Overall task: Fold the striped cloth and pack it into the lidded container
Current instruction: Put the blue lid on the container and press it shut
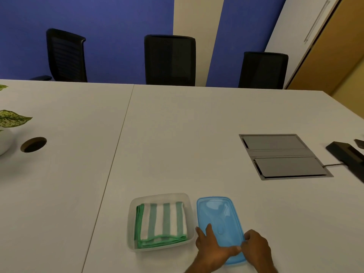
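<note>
The green-and-white striped cloth (pixel 162 223) lies folded inside the clear plastic container (pixel 131 223) near the table's front edge. Just right of it, the blue lid (pixel 218 213) lies flat on the table. My left hand (pixel 211 247) rests on the lid's near left part, fingers spread over it and thumb toward its near edge. My right hand (pixel 256 247) pinches the lid's near right edge with curled fingers.
A grey cable hatch (pixel 281 155) is set into the white table (pixel 177 134) at the right, with a black device (pixel 346 154) and cord beyond it. A potted plant (pixel 7 123) and a round cable hole (pixel 33 144) are at the left. Three black chairs stand behind.
</note>
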Tool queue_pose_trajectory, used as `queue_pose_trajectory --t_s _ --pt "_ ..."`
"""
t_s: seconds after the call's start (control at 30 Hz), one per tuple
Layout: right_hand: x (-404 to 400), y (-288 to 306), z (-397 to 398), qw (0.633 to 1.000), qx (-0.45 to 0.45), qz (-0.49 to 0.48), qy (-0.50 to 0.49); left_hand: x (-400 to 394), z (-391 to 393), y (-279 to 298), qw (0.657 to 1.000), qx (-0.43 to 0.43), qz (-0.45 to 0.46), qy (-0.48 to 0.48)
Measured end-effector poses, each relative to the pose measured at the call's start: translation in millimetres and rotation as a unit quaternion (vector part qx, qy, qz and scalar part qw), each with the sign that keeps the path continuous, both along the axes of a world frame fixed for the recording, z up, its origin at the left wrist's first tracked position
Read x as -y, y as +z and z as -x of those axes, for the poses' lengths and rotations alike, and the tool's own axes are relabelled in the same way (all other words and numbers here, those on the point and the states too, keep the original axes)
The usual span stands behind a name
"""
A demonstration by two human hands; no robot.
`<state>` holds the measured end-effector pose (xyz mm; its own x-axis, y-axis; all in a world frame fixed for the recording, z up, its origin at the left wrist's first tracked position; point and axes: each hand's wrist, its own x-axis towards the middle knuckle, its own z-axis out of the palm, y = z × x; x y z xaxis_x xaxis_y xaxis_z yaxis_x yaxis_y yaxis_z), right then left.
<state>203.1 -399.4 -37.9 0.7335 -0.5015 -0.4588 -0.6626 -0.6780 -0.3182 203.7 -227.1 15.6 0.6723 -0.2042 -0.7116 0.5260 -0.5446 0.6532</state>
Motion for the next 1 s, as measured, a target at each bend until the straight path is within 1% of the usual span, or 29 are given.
queue_pose_trajectory --t_s 0.07,0.13,0.23,0.27,0.37,0.43,0.5,0.57,0.63,0.67,0.7,0.77,0.8,0.83,0.93,1.0 --pt "5.2 -1.0 0.2 1.0 0.019 -0.004 -0.005 2.2 0.8 -1.5 0.999 -0.01 0.029 0.036" --pt "11.4 -3.9 1.4 0.998 0.057 -0.018 -0.021 3.2 0.8 -1.3 0.994 -0.013 0.065 0.082" --pt "14.5 0.0 1.8 0.984 0.132 -0.092 -0.08 4.6 1.8 5.4 0.986 0.013 0.107 0.13" --pt "13.6 6.7 1.6 0.972 0.165 -0.134 -0.104 4.8 1.6 10.5 0.982 0.024 0.123 0.143" --pt "11.2 33.1 -3.3 0.913 0.258 -0.276 -0.153 4.3 -4.0 26.2 0.96 0.056 0.185 0.201" --pt "9.5 55.1 -7.5 0.88 0.293 -0.346 -0.146 0.0 -9.9 40.5 0.941 0.058 0.235 0.235" --pt "3.6 79.7 -10.5 0.856 0.34 -0.371 -0.117 -8.7 -17.9 54.7 0.918 0.039 0.29 0.269" --pt "-8.0 104.3 -9.8 0.843 0.384 -0.369 -0.075 -22.7 -27.4 69.9 0.899 0.002 0.329 0.287" --pt "-22.7 118.0 -6.7 0.85 0.412 -0.327 -0.018 -42.4 -39.2 80.7 0.888 -0.029 0.353 0.294" --pt "-26.9 116.9 -7.1 0.864 0.413 -0.286 0.015 -52.9 -45.8 84.3 0.879 -0.039 0.365 0.303" --pt "-33.2 116.0 -6.4 0.869 0.42 -0.258 0.048 -64.1 -50.9 88.2 0.867 -0.045 0.381 0.317" --pt "-50.5 120.3 -2.9 0.865 0.427 -0.242 0.102 -86.8 -58.3 93.6 0.836 -0.049 0.423 0.347" --pt "-57.8 120.1 -1.3 0.863 0.432 -0.231 0.125 -98.0 -61.6 93.2 0.826 -0.049 0.44 0.349" --pt "-63.6 117.0 -0.8 0.854 0.449 -0.216 0.152 -109.7 -62.7 93.4 0.821 -0.047 0.453 0.344" --pt "-77.0 105.4 -0.4 0.833 0.479 -0.178 0.212 -138.4 -60.1 92.9 0.835 -0.033 0.445 0.323" --pt "-84.7 101.2 0.3 0.815 0.491 -0.166 0.26 -154.2 -53.8 91.0 0.831 -0.035 0.445 0.331"
